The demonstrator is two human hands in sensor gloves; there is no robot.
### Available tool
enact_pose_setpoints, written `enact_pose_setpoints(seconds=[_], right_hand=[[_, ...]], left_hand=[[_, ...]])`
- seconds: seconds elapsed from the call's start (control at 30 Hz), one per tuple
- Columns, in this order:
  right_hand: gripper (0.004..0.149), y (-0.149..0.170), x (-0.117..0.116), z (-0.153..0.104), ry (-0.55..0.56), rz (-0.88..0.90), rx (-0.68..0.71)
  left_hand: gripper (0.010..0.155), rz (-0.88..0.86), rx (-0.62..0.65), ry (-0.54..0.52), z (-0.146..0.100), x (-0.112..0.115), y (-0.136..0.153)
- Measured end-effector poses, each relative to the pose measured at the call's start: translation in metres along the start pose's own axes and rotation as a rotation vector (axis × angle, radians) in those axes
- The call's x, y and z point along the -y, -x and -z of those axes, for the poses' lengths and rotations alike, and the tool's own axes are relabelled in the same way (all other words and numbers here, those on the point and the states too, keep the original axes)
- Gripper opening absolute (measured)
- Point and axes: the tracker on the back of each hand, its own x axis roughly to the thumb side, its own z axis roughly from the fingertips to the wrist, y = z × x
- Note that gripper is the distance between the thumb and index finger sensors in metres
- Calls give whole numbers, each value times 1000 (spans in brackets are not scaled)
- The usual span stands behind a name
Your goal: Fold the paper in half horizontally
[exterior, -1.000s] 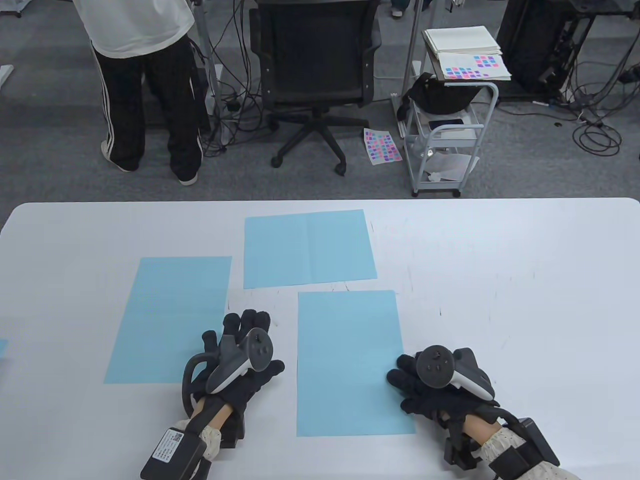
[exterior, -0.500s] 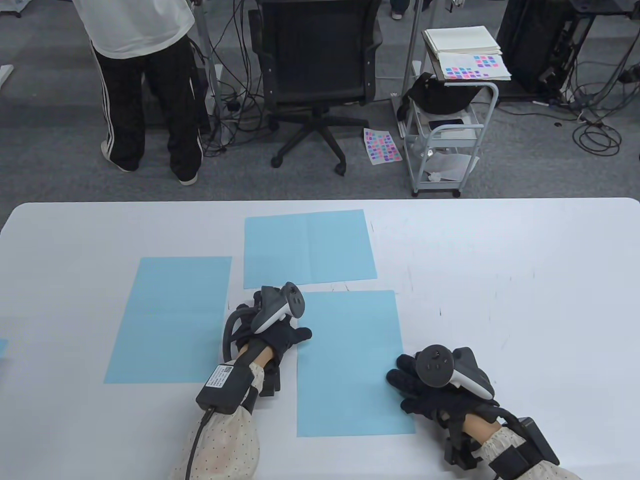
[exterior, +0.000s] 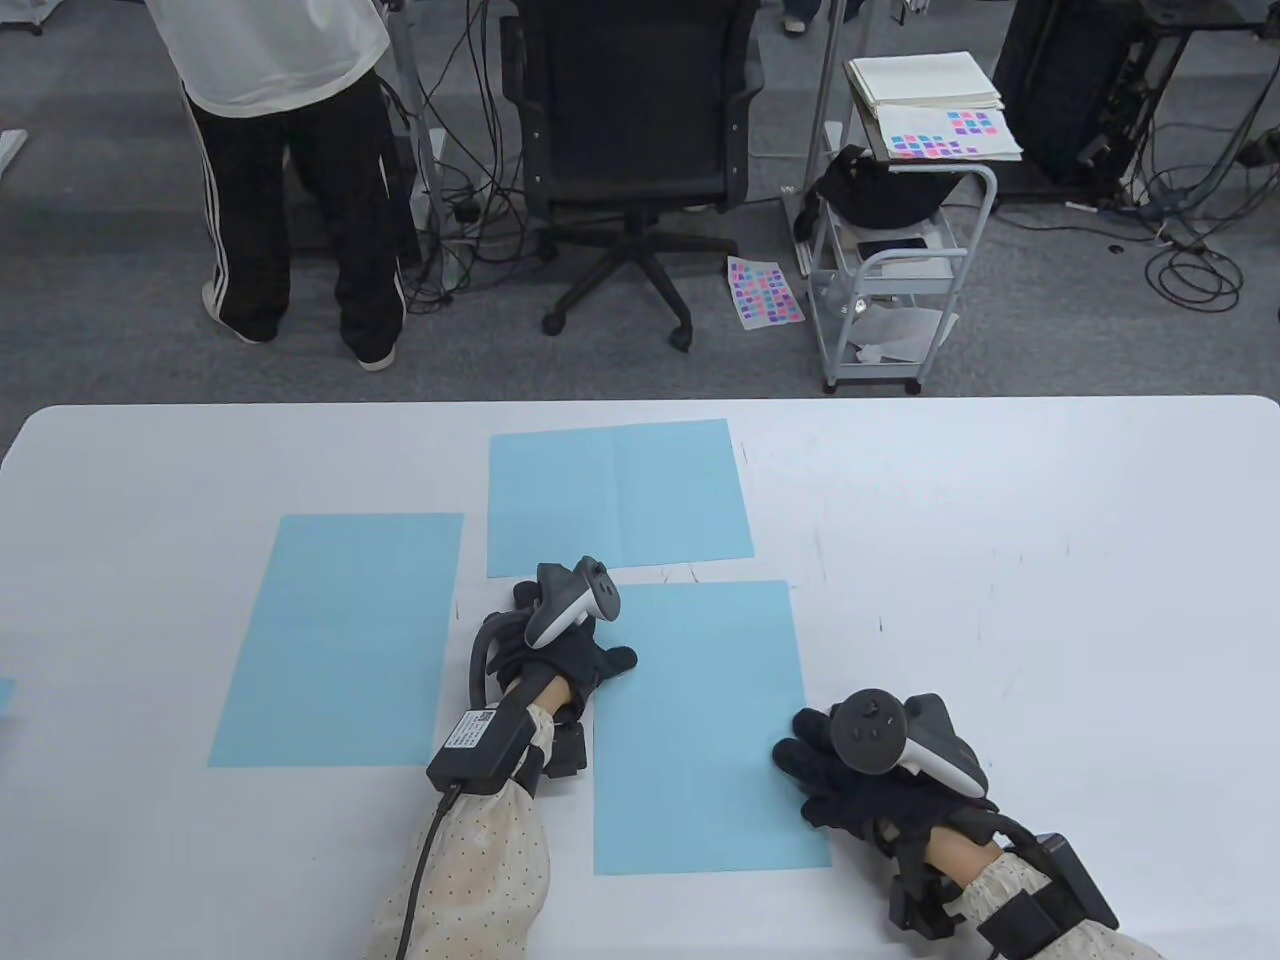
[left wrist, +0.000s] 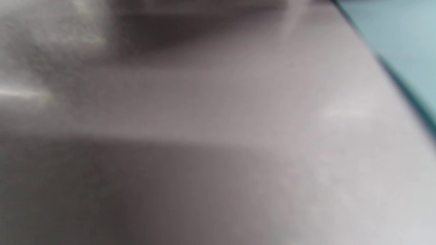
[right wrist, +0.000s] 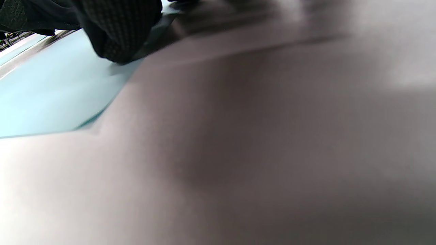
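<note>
A light blue sheet of paper (exterior: 700, 730) lies flat and upright in the middle of the white table (exterior: 1020, 600). My left hand (exterior: 575, 645) sits at the sheet's upper left corner. Its thumb (exterior: 622, 659) reaches out flat over the paper, and the tracker hides the other fingers. My right hand (exterior: 812, 765) rests at the sheet's right edge low down, with its fingers laid flat on the paper. In the right wrist view a gloved fingertip (right wrist: 115, 37) presses on the blue paper (right wrist: 51, 95). The left wrist view is blurred and shows only table and a strip of the paper (left wrist: 402, 41).
A second blue sheet (exterior: 335, 640) lies to the left. A third sheet (exterior: 618, 497) with a vertical crease lies further back. Behind the table stand an office chair (exterior: 630, 150), a small cart (exterior: 890, 270) and a person (exterior: 290, 170).
My left hand has moved forward and right, from the gap between the sheets to the middle sheet's upper left corner. The right hand and the papers have stayed put.
</note>
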Motion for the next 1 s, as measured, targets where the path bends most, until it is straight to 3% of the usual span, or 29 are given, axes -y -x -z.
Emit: enact_pose_setpoints(seconds=[0.53,0.67,0.8,1.0], right_hand=[[63,-1,1,0,-5,-1,0],[63,-1,1,0,-6,-1,0],[63,-2,1,0,-8,-2,-2],[63,-2,1,1,-8,-3,-2]], left_hand=[[85,-45,23,31,4,-1,1],[97,-61,0,42,9,-1,6],[84,-47,-10,34,11,0,8],[80,-55,-60,25,15,0,4]])
